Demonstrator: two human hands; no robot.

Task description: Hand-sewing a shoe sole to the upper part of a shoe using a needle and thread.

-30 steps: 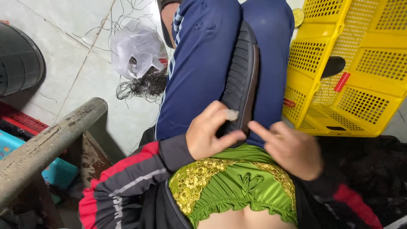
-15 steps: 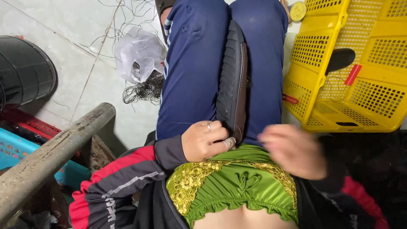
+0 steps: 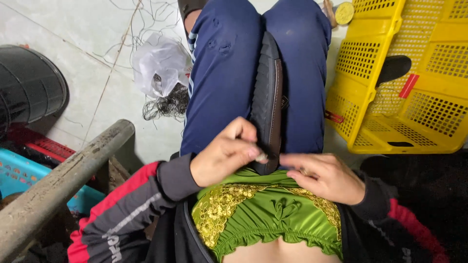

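A dark shoe [image 3: 267, 92] lies sole-up, clamped between my knees in blue trousers [image 3: 222, 73]. My left hand [image 3: 224, 155] is curled at the shoe's near end, with thumb and fingertips pinched against its edge; something small and pale shows at the fingertips, too small to identify. To the right of the heel, my right hand [image 3: 325, 176] has its fingers stretched toward the shoe's near end and holds nothing visible. A green top with gold trim [image 3: 265, 214] is below both hands.
A yellow slotted plastic crate [image 3: 370, 102] stands at the right with a black shoe [image 3: 394, 69] inside. On the tiled floor at the left lie a white plastic bag [image 3: 160, 63] and tangled dark thread [image 3: 165, 104]. A black bucket [image 3: 29, 90], grey bar [image 3: 63, 175] and teal crate [image 3: 19, 175] sit at far left.
My left hand moved from gripping the shoe's side to pinching at its near end. My right hand turned and stretched its fingers toward the shoe. The view shifted slightly.
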